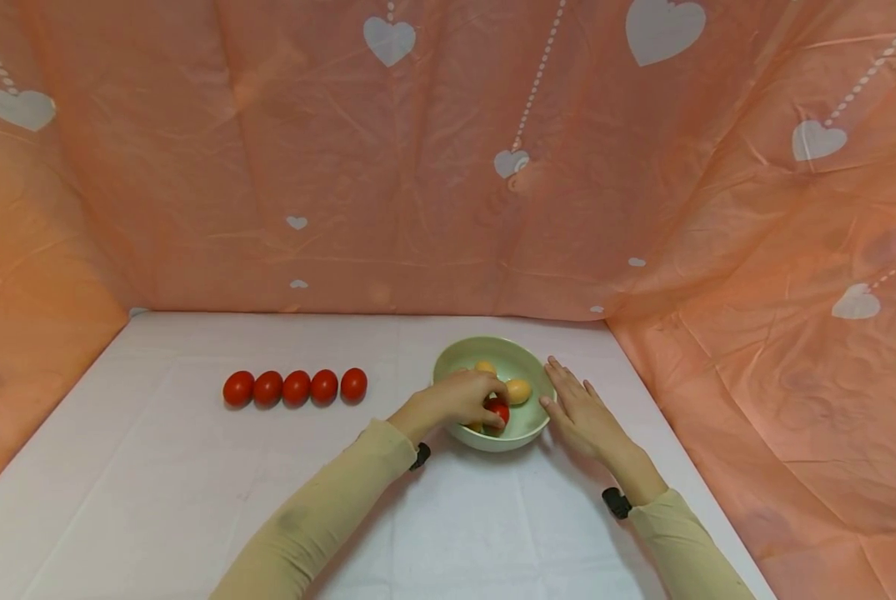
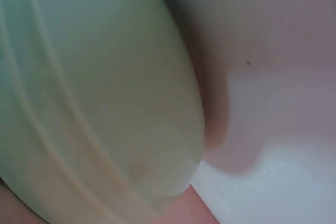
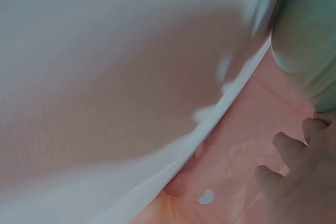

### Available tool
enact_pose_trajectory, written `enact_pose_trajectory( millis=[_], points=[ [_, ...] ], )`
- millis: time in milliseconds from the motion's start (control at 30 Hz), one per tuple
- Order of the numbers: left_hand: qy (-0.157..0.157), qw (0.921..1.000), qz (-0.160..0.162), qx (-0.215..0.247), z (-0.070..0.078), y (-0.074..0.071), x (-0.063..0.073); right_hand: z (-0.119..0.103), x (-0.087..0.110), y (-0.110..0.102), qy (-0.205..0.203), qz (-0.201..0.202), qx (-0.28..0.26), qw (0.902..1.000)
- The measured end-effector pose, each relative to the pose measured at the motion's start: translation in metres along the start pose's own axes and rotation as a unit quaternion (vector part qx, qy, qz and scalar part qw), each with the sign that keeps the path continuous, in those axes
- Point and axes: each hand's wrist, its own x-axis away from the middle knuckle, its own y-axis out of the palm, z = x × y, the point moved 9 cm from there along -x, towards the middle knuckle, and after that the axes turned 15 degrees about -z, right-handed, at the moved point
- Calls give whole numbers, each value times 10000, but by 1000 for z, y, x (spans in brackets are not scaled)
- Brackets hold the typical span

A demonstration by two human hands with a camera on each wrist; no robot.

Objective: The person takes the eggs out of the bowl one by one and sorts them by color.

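My left hand (image 1: pixel 466 396) reaches into a pale green bowl (image 1: pixel 523 433) and grips a red tomato (image 1: pixel 498 412) between thumb and fingers. Yellow oval fruits, one (image 1: pixel 518 391) right of that hand and another (image 1: pixel 485 367) behind it, lie in the bowl; part of a further one shows below the hand. Against the bowl's right side my right hand (image 1: pixel 583 415) rests with fingers straight. The right wrist view shows its fingers (image 3: pixel 289 148) at the bowl wall (image 3: pixel 310 35). In the left wrist view the bowl's outer wall (image 2: pixel 121 87) fills much of the picture.
Left of the bowl, several red tomatoes (image 1: pixel 296 388) stand in a straight row on the white tablecloth (image 1: pixel 155 500). An orange curtain (image 1: pixel 417 208) with pale hearts rises behind the table and along both sides. The table's right edge runs close past the right hand.
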Motion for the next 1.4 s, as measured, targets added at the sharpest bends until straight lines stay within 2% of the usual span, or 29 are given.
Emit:
enact_pose_trajectory(
  millis=[233, 533, 933, 1033, 1133, 1300, 1400],
  points=[
    [38, 10000, -7, 37, 0, -1, 1, 0, -1, 0, -7, 0, -18, 10000],
    [71, 9999, 140, 59, 2, -4, 5, 0, -2, -1, -29, 8, -51, 10000],
    [506, 9950, 822, 236, 6, -14, 13, -2, -1, -1, -82, 38, -63, 9999],
    [684, 9909, 1070, 445, 8, -17, 18, -2, 0, -1, -80, 72, -76, 9999],
    [940, 9835, 1404, 647, 10, -22, 24, -2, 0, -2, -72, 78, -27, 9999],
    [1479, 9637, 2069, 818, 14, -31, 37, -2, 1, -2, -52, 86, -13, 9999],
    [1572, 9540, 2397, 881, 12, -35, 46, -2, 1, -1, -55, 85, -36, 9999]
  ],
)
